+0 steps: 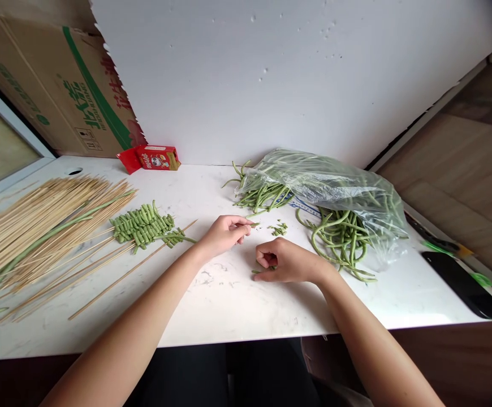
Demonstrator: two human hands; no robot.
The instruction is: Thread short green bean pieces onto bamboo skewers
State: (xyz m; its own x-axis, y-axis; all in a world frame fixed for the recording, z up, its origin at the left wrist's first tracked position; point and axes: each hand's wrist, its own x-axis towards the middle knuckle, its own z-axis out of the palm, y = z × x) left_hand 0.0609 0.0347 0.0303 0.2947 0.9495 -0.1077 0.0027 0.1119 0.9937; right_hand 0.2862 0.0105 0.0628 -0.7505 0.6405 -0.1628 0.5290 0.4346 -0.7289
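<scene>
My left hand (pixel 224 233) rests on the white table (pixel 212 294), fingers pinched on a small green bean piece (pixel 254 225). My right hand (pixel 286 261) lies just to the right, fingers curled over a short bean piece (pixel 258 271) on the table. A few cut bean bits (pixel 279 229) lie between my hands and a clear plastic bag of long green beans (pixel 326 189). Loose long beans (pixel 339 240) spill from the bag to the right of my right hand.
A pile of bamboo skewers (pixel 38 223) covers the table's left, with skewered coiled beans (pixel 144 225) beside it and one long bean (pixel 12 260) across it. A red box (pixel 156 157) and a cardboard carton (pixel 59 85) stand at the back left. A black phone (pixel 462 282) lies at the right edge.
</scene>
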